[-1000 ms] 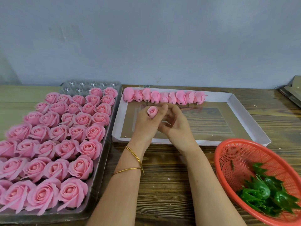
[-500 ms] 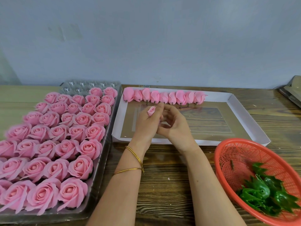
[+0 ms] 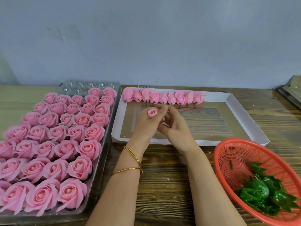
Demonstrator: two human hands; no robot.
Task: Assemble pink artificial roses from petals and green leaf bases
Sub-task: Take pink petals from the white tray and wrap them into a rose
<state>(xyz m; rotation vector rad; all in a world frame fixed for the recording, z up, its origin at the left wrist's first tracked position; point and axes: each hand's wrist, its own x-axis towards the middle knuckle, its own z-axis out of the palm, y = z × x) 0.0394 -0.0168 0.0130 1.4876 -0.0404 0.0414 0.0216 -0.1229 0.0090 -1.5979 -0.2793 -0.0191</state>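
My left hand holds a small pink rosebud upright between thumb and fingers, above the white cardboard tray. My right hand is close against the left, its fingers curled near the bud's base; what it grips is hidden. A row of pink rose buds with short stems lies along the tray's far edge. Green leaf bases lie in the red plastic basket at the lower right.
A clear plastic tray on the left holds several finished pink roses, with a few free cells at its far end. The wooden table runs under my forearms. A grey wall stands behind. Some flat objects lie at the right edge.
The bud in my left hand tilted sideways and then came back upright, facing the camera. Both hands stayed over the white tray, shifting only slightly.
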